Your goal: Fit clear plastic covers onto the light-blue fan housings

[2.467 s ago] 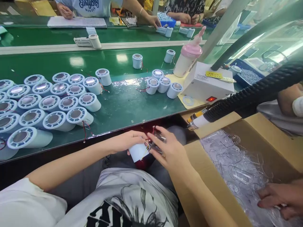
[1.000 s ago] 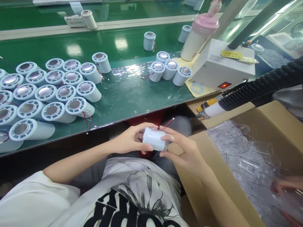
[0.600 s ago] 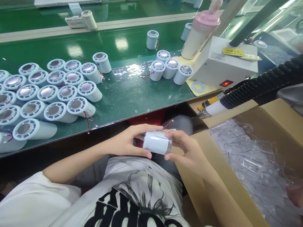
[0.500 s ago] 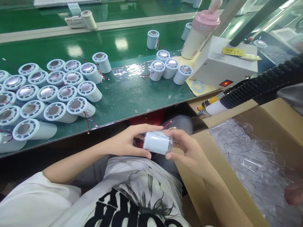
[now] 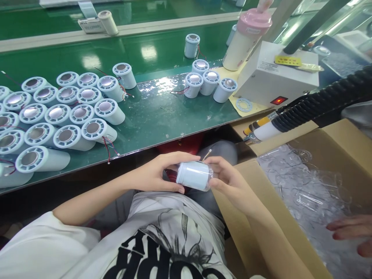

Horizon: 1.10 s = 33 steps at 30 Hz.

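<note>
Between my two hands, above my lap, lies a light-blue cylinder [image 5: 193, 175] with a clear plastic sleeve around it. My left hand [image 5: 167, 172] grips its left end, thumb below and fingers along the top. At the right end, my right hand [image 5: 225, 176] closes on the clear sleeve with thumb and fingertips. A thin wire with a small plug [image 5: 207, 154] sticks up by the right fingers. The cylinder's end faces are hidden by my hands.
Many blue cylinders [image 5: 65, 135] with wires crowd the bench's left; several more [image 5: 211, 82] stand nearer a white box [image 5: 276, 77] with a lit red switch. A pink-lidded bottle [image 5: 247, 38] stands behind. At right, a carton [image 5: 255, 193] holds clear plastic parts, and another person's hand [image 5: 351, 228] reaches in.
My right fingers have shifted slightly on the sleeve, and the wire now points up differently. The other person's hand has come further into the carton. One standing cylinder on the green belt moved slightly right.
</note>
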{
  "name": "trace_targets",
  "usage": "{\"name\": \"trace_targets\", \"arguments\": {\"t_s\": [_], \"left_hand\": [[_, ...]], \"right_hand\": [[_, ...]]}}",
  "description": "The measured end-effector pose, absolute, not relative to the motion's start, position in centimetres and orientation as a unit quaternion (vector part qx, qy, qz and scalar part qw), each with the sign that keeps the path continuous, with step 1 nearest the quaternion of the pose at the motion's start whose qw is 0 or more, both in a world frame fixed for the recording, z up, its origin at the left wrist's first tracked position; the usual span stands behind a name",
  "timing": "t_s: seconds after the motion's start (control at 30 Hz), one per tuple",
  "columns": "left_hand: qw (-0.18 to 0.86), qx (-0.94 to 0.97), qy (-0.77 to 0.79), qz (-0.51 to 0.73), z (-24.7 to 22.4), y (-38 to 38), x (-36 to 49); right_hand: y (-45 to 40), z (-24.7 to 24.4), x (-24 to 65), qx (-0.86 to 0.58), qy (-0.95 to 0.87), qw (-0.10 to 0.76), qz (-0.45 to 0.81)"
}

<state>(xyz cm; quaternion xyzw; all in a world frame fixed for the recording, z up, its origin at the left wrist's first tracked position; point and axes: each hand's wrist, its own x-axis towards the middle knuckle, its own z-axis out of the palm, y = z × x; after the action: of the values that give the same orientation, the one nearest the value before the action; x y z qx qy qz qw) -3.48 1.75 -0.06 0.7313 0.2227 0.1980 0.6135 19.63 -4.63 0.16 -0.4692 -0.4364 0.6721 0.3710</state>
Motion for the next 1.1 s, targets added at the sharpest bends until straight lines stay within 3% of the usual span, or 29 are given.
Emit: {"name": "trace_targets", "arguments": {"t_s": [0.57,1.0,1.1], "left_hand": [[0.621,0.73,0.189,0.213,-0.3,1.9,-3.4],[0.573,0.765,0.159,0.246,-0.8,2.0,-3.3],[0.612,0.729,0.196,0.235,-0.4,1.6,-3.2]], "right_hand": [[-4.1,-0.7,18.4,-0.482,-0.285,0.319,0.765],[-4.0,-0.8,17.9,-0.429,-0.142,0.208,0.867],[-4.2,-1.3,17.9,-0.434,-0.18,0.199,0.86]]}}
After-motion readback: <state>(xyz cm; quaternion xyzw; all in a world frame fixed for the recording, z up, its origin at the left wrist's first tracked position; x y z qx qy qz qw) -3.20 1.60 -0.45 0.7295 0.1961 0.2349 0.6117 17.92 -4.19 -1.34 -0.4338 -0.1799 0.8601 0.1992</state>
